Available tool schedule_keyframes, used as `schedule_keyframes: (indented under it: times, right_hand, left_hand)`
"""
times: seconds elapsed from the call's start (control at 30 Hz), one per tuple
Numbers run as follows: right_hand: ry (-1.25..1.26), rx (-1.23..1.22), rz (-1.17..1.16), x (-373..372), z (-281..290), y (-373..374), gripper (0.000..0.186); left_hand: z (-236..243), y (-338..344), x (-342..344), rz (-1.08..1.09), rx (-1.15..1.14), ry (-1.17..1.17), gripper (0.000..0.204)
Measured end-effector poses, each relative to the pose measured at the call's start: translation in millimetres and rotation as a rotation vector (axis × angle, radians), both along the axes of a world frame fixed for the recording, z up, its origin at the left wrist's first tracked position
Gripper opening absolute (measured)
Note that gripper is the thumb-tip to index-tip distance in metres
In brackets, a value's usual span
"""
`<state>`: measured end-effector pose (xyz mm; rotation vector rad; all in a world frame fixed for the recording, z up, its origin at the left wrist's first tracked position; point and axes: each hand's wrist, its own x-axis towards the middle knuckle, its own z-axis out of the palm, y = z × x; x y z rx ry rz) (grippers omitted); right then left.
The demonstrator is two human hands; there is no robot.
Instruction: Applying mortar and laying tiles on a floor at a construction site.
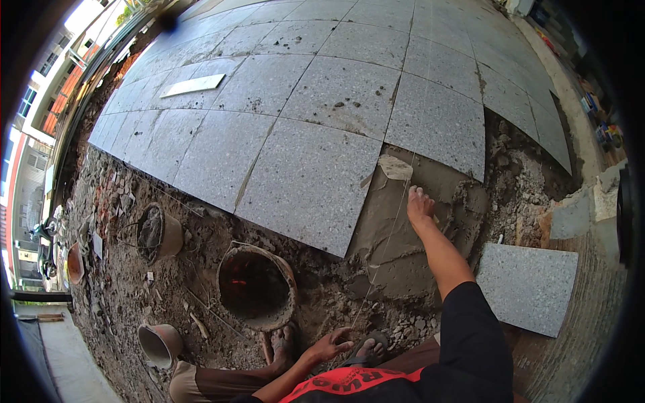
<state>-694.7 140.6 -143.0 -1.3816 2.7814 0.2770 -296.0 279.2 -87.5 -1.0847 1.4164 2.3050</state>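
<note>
Over a bed of wet grey mortar (403, 262), in the gap at the near edge of the paved tiles (309, 181), the person's right hand (421, 203) reaches out at arm's length, its grip closed around the handle of a trowel (395, 168). The trowel's pale, mortar-smeared blade points away from the person and lies at the far end of the bed, close to the corner of a laid tile. The left hand (329, 346) is low between the knees, its grip loosely spread with nothing in it; the fingers are near a thin string (371, 285) that runs across the mortar and on over the paving, though whether they touch it I cannot tell. Just left of the feet stands a large round bucket (291, 282), dark inside, with a crusted rim. Farther left on the rough soil are a smaller bucket (173, 238) with grey material in it and another small bucket (168, 339), tilted. To the right of the forearm a loose speckled tile (527, 289) lies flat, and beyond it broken rubble (517, 174) fills a strip beside the paving. A narrow white strip (193, 86) rests on the tiles at upper left.
</note>
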Motion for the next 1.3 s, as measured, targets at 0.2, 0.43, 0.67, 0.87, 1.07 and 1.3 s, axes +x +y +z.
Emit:
schedule_keyframes:
  times: [0.2,0.43,0.67,0.87,1.07,1.3]
  right_hand:
    - [0.092,0.031,0.307,52,0,83,0.032]
    - [0.013,0.048,0.668,102,40,155,0.032]
    - [-0.232,-0.174,0.126,23,43,182,0.031]
    - [-1.432,-0.685,-0.619,-18,54,105,0.022]
    - [-1.370,-0.752,-0.798,-34,51,137,0.031]
    - [-1.671,-0.611,-0.968,4,69,216,0.034]
  left_hand:
    - [15,-13,-6,-0.010,0.037,-0.026,0.062]
    - [11,-20,-3,-0.087,-0.036,-0.016,0.061]
    - [-3,-10,-4,-0.030,0.100,0.017,0.064]
    - [-32,-2,7,-0.011,0.053,-0.052,0.074]
    - [-22,-24,11,-0.137,0.022,-0.146,0.069]
    - [39,-70,7,-0.048,-0.082,0.020,0.066]
